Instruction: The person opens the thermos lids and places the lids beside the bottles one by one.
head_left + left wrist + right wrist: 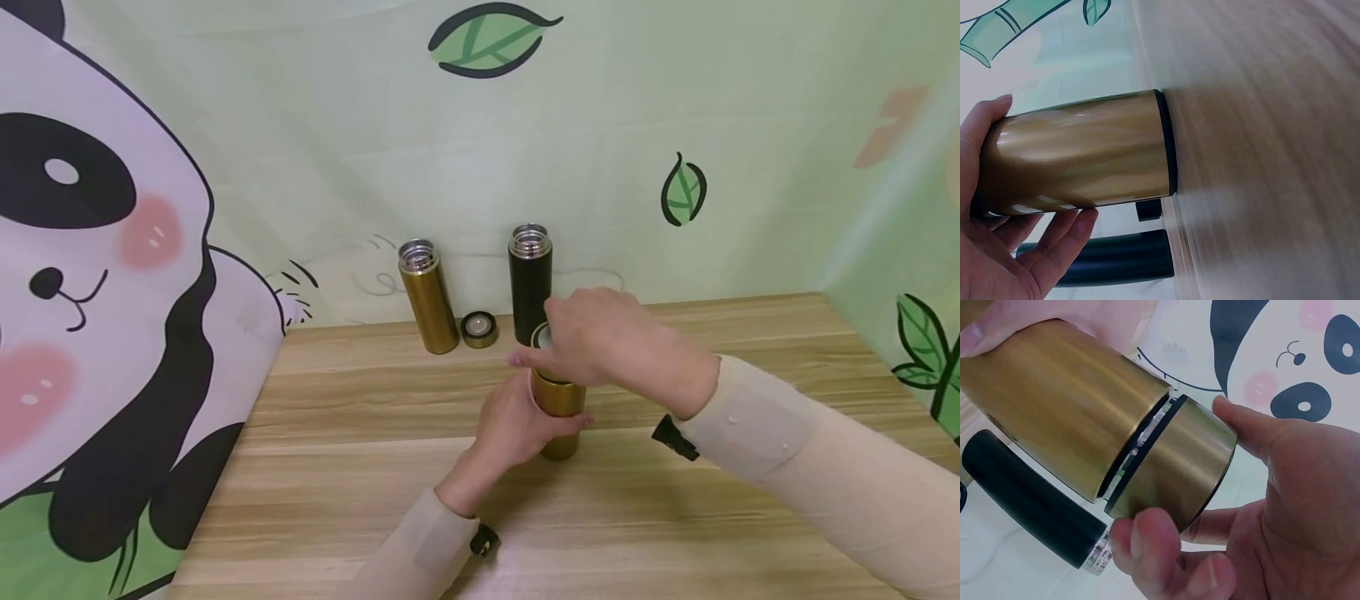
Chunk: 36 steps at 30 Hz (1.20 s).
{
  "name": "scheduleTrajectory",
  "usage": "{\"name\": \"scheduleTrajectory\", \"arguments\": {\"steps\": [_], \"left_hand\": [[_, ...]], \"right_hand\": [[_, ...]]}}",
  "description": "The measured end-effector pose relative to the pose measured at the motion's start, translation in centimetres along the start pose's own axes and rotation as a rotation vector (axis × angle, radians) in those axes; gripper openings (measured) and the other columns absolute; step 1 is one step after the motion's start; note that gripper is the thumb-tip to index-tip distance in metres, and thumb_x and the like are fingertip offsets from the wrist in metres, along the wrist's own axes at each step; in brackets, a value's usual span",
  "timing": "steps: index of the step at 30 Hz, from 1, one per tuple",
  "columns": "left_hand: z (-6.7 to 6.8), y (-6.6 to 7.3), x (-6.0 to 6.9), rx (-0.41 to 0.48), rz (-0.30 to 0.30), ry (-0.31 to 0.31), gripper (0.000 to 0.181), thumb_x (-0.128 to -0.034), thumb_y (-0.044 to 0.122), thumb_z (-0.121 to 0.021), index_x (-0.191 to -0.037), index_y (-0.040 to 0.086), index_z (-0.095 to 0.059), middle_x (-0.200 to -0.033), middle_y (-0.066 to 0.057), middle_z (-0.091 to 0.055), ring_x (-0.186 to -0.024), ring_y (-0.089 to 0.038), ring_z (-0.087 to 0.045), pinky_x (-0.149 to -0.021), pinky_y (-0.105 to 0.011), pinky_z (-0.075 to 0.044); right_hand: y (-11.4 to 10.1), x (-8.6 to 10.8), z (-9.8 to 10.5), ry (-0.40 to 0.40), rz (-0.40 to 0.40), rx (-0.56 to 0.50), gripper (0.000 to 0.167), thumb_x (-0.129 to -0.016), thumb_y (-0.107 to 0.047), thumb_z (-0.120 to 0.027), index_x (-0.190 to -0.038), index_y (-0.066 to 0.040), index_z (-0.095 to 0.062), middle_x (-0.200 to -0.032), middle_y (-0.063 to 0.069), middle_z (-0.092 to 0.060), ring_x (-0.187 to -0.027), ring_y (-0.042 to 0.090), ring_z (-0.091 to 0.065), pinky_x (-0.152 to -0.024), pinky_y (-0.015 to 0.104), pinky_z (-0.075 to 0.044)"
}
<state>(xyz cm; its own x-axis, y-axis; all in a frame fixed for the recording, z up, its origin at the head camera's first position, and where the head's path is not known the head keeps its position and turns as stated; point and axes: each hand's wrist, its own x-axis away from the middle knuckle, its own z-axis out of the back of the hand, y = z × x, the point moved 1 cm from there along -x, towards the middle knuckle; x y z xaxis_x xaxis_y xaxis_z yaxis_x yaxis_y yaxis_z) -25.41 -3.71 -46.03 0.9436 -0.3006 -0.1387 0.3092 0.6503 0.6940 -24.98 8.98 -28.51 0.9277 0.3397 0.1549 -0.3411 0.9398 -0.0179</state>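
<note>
A gold thermos (561, 400) stands upright on the wooden table in front of me. My left hand (512, 421) grips its body, thumb on one side and fingers on the other, as the left wrist view also shows. At its top my right hand (603, 337) holds the gold lid (1179, 464) between thumb and fingers. Between lid and body, a thin strip of silver thread (1138, 447) shows in the right wrist view. Just behind stands a black thermos (530, 279) without a lid, partly covered by my right hand in the head view.
A second gold thermos (430, 304), its silver mouth uncovered, stands near the back wall. Beside it lies a gold lid (478, 331), inner side up. A small dark object (1149, 210) shows past the held thermos. The panda-printed cloth (337, 167) rises behind the table (352, 500).
</note>
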Motion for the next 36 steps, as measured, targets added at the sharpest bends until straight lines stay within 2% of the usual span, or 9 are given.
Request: {"name": "scheduleTrajectory", "arguments": {"steps": [7,14,18,21,25,29,36], "left_hand": [[0.1,0.2,0.0,-0.024,0.025,-0.010,0.071,-0.0754,0.061,-0.085,-0.127,0.018,-0.061,-0.106,0.006,-0.071,-0.089,-0.013,-0.064,-0.078,-0.034,-0.051],[0.1,0.2,-0.1,-0.028,0.011,-0.015,0.077,-0.0758,0.061,-0.085,-0.135,0.022,-0.057,-0.109,0.007,-0.070,-0.092,-0.013,-0.065,-0.081,-0.035,-0.052],[0.1,0.1,-0.1,-0.022,0.006,-0.015,0.073,-0.0754,0.061,-0.085,-0.131,0.024,-0.057,-0.108,0.009,-0.071,-0.092,-0.012,-0.066,-0.081,-0.034,-0.052],[0.1,0.1,-0.2,-0.020,0.003,-0.018,0.071,-0.0752,0.062,-0.085,-0.128,0.024,-0.058,-0.108,0.009,-0.071,-0.092,-0.012,-0.066,-0.081,-0.034,-0.052],[0.1,0.0,-0.2,-0.021,-0.002,-0.019,0.067,-0.0753,0.061,-0.085,-0.125,0.024,-0.059,-0.107,0.009,-0.071,-0.090,-0.012,-0.066,-0.080,-0.034,-0.052],[0.2,0.0,-0.2,-0.035,-0.012,-0.012,0.065,-0.0752,0.061,-0.085,-0.122,0.024,-0.059,-0.103,0.009,-0.071,-0.087,-0.011,-0.065,-0.077,-0.033,-0.052],[0.2,0.1,-0.2,-0.037,-0.021,-0.004,0.062,-0.0746,0.060,-0.086,-0.118,0.023,-0.062,-0.100,0.008,-0.071,-0.084,-0.011,-0.065,-0.074,-0.033,-0.051]], "right_hand": [[0.1,0.2,0.1,-0.015,0.040,-0.021,0.059,-0.097,-0.059,-0.063,-0.120,-0.004,-0.063,-0.095,0.009,-0.069,-0.085,0.026,-0.066,-0.071,0.045,-0.057],[0.4,0.1,0.5,-0.066,0.100,-0.051,0.056,-0.095,-0.048,-0.068,-0.131,-0.005,-0.062,-0.101,0.010,-0.071,-0.087,0.024,-0.067,-0.074,0.041,-0.057],[0.5,0.1,0.7,-0.088,0.145,-0.060,0.054,-0.093,-0.039,-0.073,-0.136,-0.008,-0.061,-0.104,0.009,-0.072,-0.093,0.025,-0.068,-0.080,0.042,-0.058],[0.5,0.1,0.8,-0.100,0.172,-0.075,0.053,-0.091,-0.033,-0.075,-0.138,-0.011,-0.061,-0.112,0.009,-0.072,-0.103,0.026,-0.067,-0.086,0.045,-0.057],[0.7,0.1,1.0,-0.129,0.196,-0.100,0.051,-0.089,-0.021,-0.076,-0.138,-0.017,-0.062,-0.122,0.010,-0.069,-0.111,0.028,-0.064,-0.089,0.047,-0.056],[0.8,0.3,1.2,-0.146,0.228,-0.101,0.054,-0.086,-0.010,-0.076,-0.137,-0.022,-0.064,-0.125,0.011,-0.067,-0.113,0.029,-0.061,-0.089,0.048,-0.054],[0.9,0.5,1.3,-0.141,0.262,-0.107,0.057,-0.081,-0.001,-0.076,-0.132,-0.025,-0.066,-0.125,0.011,-0.066,-0.113,0.028,-0.059,-0.090,0.048,-0.052]]}}
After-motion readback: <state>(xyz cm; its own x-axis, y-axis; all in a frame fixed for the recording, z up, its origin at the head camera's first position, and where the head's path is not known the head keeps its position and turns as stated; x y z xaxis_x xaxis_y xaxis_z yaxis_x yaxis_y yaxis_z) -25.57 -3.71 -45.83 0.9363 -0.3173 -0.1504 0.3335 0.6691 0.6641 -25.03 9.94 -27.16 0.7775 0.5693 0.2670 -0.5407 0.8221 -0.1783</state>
